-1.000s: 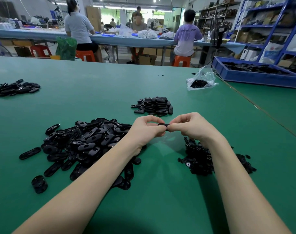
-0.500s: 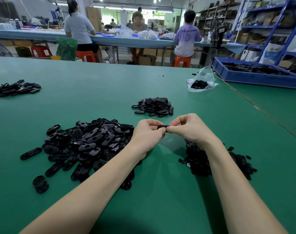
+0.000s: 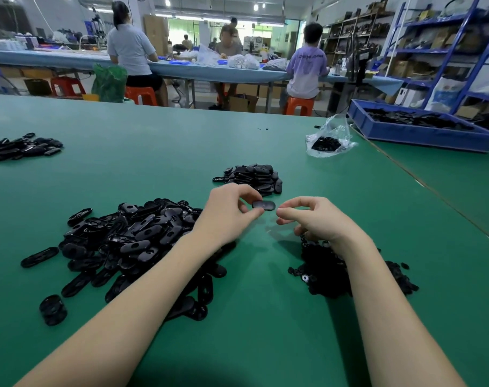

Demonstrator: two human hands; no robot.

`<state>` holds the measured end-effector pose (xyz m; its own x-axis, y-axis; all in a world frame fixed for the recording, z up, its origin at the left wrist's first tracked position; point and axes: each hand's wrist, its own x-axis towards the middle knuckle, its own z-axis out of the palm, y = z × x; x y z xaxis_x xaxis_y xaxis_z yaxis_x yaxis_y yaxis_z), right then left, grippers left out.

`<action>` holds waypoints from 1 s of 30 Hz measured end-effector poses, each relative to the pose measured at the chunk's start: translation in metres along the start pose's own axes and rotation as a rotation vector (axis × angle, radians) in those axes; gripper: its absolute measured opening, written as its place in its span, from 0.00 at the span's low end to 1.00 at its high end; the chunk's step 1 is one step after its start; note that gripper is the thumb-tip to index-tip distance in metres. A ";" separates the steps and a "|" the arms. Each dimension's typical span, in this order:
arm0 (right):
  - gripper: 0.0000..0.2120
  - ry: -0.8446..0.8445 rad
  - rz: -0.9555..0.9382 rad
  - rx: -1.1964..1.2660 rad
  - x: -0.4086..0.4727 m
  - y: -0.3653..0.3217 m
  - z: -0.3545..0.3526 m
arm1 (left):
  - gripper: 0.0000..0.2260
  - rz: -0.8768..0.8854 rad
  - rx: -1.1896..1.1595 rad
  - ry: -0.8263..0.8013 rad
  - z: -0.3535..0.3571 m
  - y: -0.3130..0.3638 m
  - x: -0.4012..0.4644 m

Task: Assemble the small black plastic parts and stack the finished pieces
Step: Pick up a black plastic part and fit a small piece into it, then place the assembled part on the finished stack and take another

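My left hand [image 3: 232, 212] pinches one end of a small black oval plastic piece [image 3: 263, 205] between thumb and forefinger, grip clamped on it, holding it flat above the green bench [image 3: 265, 317]. My right hand [image 3: 311, 217] sits just beside the free end, not touching it; its fingers are curled with thumb and fingertips drawn together, and I cannot tell whether something tiny sits in that grip.

Directly beyond the piece lies a tidy little heap of black finished ovals [image 3: 251, 175]. To my left sprawls the big loose pile of black elongated oval shells [image 3: 131, 241], running under my left forearm. Under my right wrist is the dark pile of small black round inserts [image 3: 329, 272], one showing a pale centre.

Far left on the bench there's another scatter of black oval parts [image 3: 22, 148]. Far right, a crumpled clear plastic bag [image 3: 331, 135] holds more black bits, next to a blue plastic crate [image 3: 422, 129] filled with black parts. Beyond, people sit on orange stools [image 3: 298, 105] at a long blue table [image 3: 181, 69].
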<state>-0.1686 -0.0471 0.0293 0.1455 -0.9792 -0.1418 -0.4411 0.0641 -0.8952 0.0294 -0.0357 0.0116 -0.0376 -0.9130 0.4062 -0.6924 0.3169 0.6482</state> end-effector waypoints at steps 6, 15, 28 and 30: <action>0.07 -0.008 0.021 -0.023 -0.002 0.002 -0.003 | 0.10 -0.158 0.141 0.091 0.012 -0.007 0.056; 0.08 -0.075 0.029 -0.007 0.001 0.007 -0.005 | 0.08 -0.197 0.433 -0.015 0.045 -0.004 0.096; 0.06 -0.123 -0.049 -0.025 0.002 0.002 0.005 | 0.02 -0.086 0.055 -0.017 0.001 0.002 0.021; 0.06 -0.137 -0.074 -0.047 0.001 -0.001 0.009 | 0.02 -0.064 0.025 -0.018 -0.013 -0.001 0.013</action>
<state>-0.1600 -0.0465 0.0266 0.2969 -0.9452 -0.1357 -0.4652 -0.0190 -0.8850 0.0384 -0.0441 0.0244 -0.0056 -0.9358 0.3524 -0.7113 0.2514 0.6563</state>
